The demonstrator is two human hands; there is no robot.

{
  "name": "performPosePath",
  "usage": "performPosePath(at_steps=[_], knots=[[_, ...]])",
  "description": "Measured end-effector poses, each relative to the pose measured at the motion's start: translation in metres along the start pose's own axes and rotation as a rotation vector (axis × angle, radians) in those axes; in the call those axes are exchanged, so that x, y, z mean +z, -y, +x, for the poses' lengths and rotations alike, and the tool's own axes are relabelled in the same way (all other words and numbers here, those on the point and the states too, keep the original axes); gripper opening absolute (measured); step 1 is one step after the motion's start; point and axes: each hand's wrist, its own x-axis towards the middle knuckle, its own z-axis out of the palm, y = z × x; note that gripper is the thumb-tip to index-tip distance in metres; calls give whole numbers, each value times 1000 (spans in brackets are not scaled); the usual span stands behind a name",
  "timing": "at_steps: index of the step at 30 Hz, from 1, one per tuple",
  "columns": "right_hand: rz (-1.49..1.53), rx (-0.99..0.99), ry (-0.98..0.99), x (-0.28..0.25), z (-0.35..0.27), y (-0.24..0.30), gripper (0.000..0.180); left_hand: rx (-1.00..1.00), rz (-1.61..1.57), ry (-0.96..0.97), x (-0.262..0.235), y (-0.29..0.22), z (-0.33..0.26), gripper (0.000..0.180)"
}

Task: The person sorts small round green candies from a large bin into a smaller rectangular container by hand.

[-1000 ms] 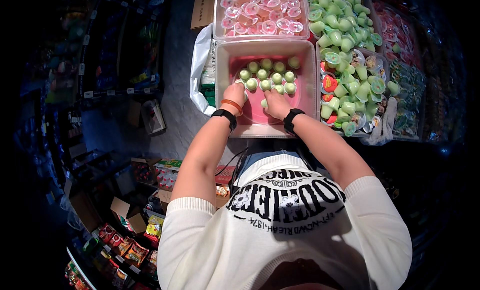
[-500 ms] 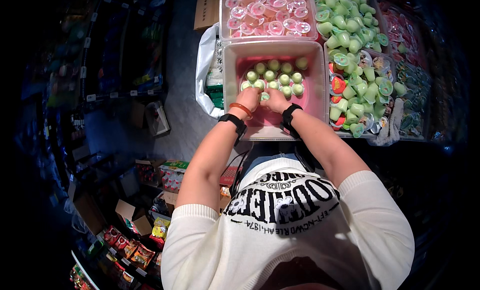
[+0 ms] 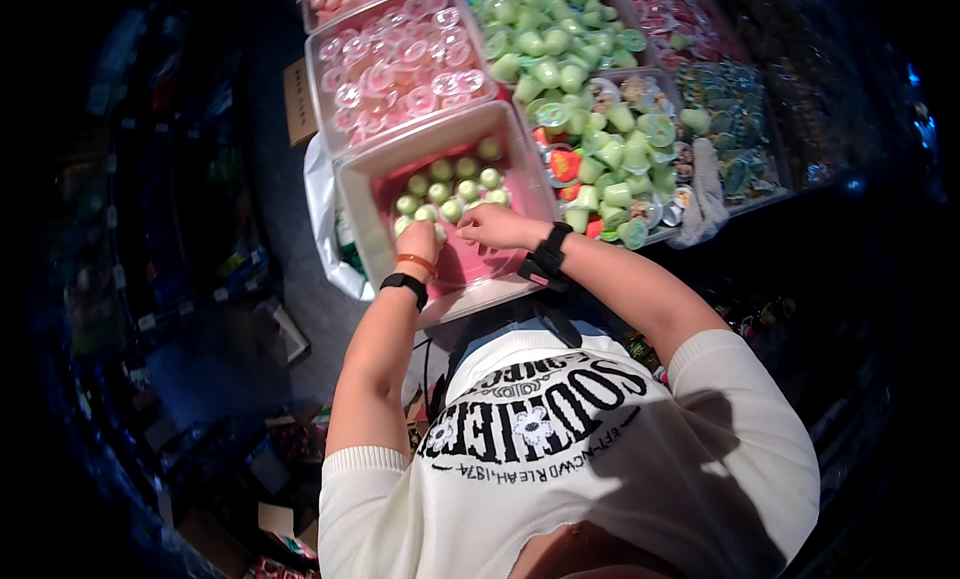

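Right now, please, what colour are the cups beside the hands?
The cups are pale green, as the head view shows.

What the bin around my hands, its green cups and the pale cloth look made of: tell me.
Bin: probably rigid plastic, smooth; pale, evenly moulded walls with a distinct rim.
Green cups: likely thin plastic, glossy; bright highlights on rounded ends, though the contents may give the colour.
Pale cloth: apparently textile, matt; soft, fuzzy surface without shine, fibre too small to tell.
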Motion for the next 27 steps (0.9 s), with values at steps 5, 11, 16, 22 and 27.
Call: performPosePath(at_steps=[5,11,16,22,27], knots=[[-25,-342,-764,-95,-96,9,23,35,107,20,-7,-10,2,19],[-1008,-59,-996,-171,-174,-11,58,181,147,-186,-63,-55,-6,19],[-886,-78,-808,-191,-195,-39,70,547,-298,-392,-112,-182,1,26],[-1107,-131,-797,-183,-191,-46,67,618,-157,-322,-79,-281,35,52],[-1129,-218,-714,-181,-187,-34,67,556,-223,-310,-70,-282,42,43]])
